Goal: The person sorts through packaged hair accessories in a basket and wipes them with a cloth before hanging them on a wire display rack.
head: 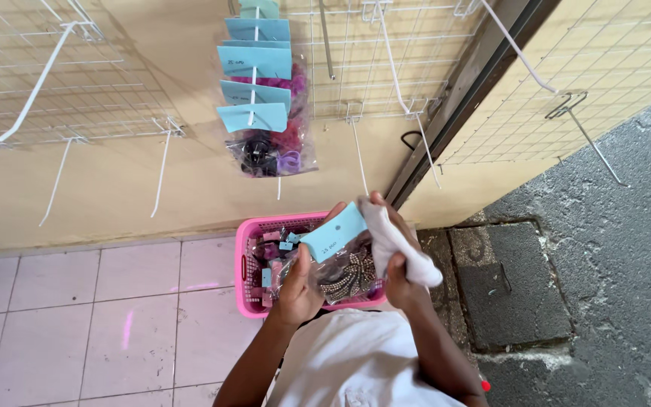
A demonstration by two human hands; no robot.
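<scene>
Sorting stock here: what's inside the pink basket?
The pink basket holds small clear packets with light-blue cards. The left hand and its held packet cover the rest.

Single head-worn view: looks steeply down from above, close over both hands, facing a beige wall hung with white wire grid panels.

The left hand grips a clear packet with a blue header card, held over the pink basket's right edge. The right hand holds a white cloth against the card. Similar blue-carded packets hang from the wall grid.
</scene>
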